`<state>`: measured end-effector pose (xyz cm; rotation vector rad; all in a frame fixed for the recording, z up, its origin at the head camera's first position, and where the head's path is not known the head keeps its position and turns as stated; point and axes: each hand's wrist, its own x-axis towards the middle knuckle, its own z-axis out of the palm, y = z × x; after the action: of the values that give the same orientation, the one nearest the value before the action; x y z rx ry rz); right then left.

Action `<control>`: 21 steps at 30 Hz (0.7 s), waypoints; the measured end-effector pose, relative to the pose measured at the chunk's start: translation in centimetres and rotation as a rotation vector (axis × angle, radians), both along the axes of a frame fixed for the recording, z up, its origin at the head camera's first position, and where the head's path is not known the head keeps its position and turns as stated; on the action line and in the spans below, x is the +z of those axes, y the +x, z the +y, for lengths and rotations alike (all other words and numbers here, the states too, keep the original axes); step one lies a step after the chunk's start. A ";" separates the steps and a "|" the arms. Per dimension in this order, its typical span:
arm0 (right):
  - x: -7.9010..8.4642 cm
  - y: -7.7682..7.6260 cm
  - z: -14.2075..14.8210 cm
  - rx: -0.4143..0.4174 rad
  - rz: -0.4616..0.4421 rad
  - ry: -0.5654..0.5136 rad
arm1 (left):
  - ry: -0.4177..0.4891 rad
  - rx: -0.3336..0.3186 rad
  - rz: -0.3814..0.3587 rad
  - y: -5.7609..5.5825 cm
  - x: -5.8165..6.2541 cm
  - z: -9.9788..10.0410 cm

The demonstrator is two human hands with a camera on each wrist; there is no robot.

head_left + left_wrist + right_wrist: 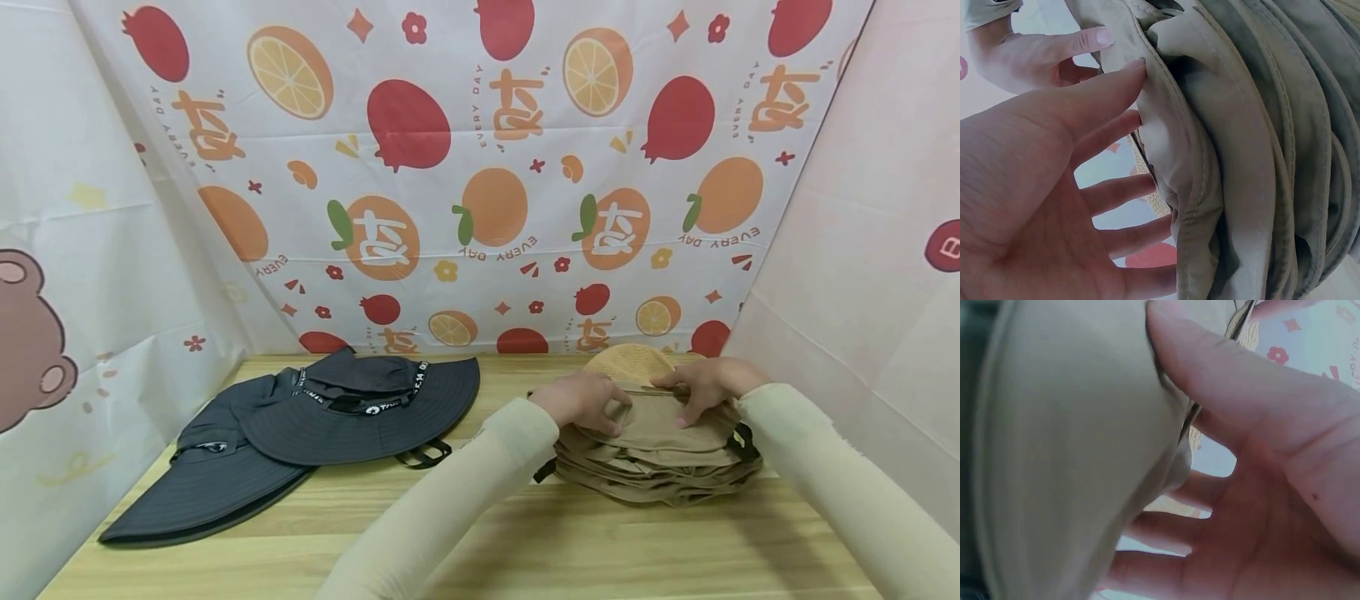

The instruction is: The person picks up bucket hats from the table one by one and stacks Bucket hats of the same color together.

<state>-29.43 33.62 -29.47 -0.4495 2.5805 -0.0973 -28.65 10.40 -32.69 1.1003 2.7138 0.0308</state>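
A stack of folded khaki fabric hats (652,475) lies at the right, with several layered brims showing toward me. On the left part of the top khaki hat (652,425), my left hand (581,404) pinches the cloth, thumb on the near side and fingers behind it. My right hand (708,390) holds the same hat farther right, again with the thumb in front and fingers behind. In the left wrist view the thumb (1110,94) lies along the hat's stitched edge. The right wrist view shows the fingers (1166,531) partly hidden by the cloth.
A yellow woven straw hat (628,358) shows behind the khaki stack. Two dark grey wide-brimmed hats (337,433) overlap on the left of the wooden table (375,517). Fruit-printed cloth (450,275) hangs at the back, with pale cloth walls at both sides.
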 end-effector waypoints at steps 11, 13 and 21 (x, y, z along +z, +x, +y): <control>0.7 -0.4 -0.1 -0.044 -0.086 -0.077 | 0.007 -0.007 -0.015 -0.2 0.1 -0.3; 0.7 -0.3 -0.2 -0.024 -0.058 -0.063 | 0.005 -0.005 -0.017 -0.1 0.2 -0.4; 0.9 0.3 -0.6 0.026 0.030 0.023 | -0.029 -0.019 0.009 0.8 0.7 -0.9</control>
<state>-29.08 33.02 -28.54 -0.4786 2.6013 -0.0516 -27.89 9.50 -31.97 1.1200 2.7029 -0.0167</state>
